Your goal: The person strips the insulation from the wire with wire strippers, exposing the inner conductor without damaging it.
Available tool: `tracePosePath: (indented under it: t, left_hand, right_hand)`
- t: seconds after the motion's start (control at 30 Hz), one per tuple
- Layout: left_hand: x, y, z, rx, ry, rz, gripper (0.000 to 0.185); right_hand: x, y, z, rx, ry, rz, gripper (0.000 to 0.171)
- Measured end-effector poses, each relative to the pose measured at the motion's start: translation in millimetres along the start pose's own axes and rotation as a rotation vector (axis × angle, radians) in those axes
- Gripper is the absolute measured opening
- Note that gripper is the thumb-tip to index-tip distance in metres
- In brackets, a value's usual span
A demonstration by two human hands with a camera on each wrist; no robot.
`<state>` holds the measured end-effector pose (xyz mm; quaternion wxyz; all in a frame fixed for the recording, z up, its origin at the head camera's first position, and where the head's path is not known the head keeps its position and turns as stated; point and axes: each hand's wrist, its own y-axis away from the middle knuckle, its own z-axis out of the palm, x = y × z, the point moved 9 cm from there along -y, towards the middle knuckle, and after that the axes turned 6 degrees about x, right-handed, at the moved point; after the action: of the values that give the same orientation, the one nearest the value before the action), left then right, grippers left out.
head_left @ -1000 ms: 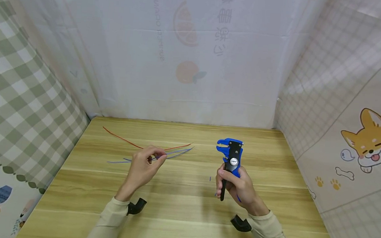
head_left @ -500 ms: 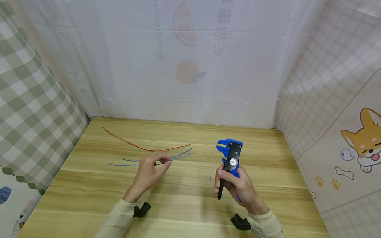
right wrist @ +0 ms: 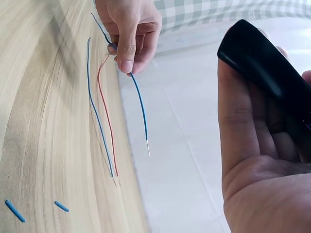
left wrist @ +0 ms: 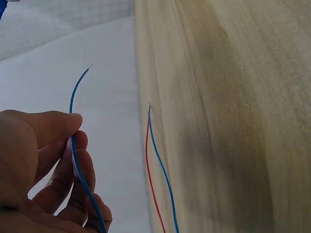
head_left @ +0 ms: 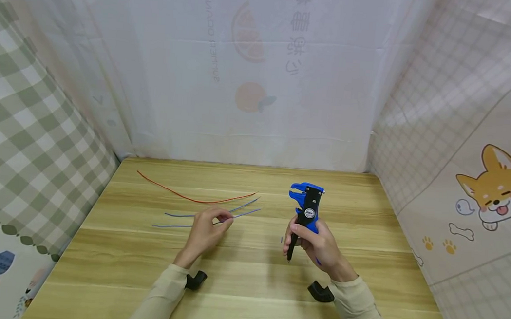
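My left hand [head_left: 207,232] pinches a blue wire [left wrist: 80,170] between thumb and fingertips, held up over the table. In the right wrist view a bare metal tip [right wrist: 148,148] shows at its end. Beyond that hand, a second blue wire [right wrist: 95,107] and a red wire [right wrist: 107,104] lie on the table, their bared ends close together. My right hand [head_left: 322,244] is wrapped round the handles of a blue and black wire stripper [head_left: 308,206]. The tool stands roughly upright, its blue jaws apart at the top with nothing between them.
Two short bits of blue insulation [right wrist: 14,211] lie on the wooden table [head_left: 247,300] between the hands. A white curtain [head_left: 256,140] hangs along the back edge, with a checked cloth [head_left: 44,93] at left and a dog-print cloth [head_left: 433,199] at right.
The left hand has moved right and slightly nearer the person, drawing its blue wire away from the other blue one. The wire stripper has shifted slightly left and leans a bit more.
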<state>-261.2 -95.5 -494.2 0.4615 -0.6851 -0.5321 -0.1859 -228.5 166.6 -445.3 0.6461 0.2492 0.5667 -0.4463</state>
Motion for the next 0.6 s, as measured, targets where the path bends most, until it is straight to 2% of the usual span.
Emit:
tracePosePath:
  t: [0.27, 0.47, 0.6]
  left_hand:
    - [-9.9, -3.4, 13.1, -0.041, 0.006, -0.061, 0.006]
    - [-16.4, -5.7, 20.9, -0.066, -0.005, -0.099, 0.006]
    - [-21.5, -6.7, 24.0, -0.056, 0.009, -0.066, 0.002]
  right_hand:
    - [9, -7, -9, 0.046, 0.003, 0.043, 0.011]
    - [19, -13, -19, 0.080, -0.006, 0.081, 0.016]
    - [28, -18, -28, 0.115, -0.002, 0.104, 0.020]
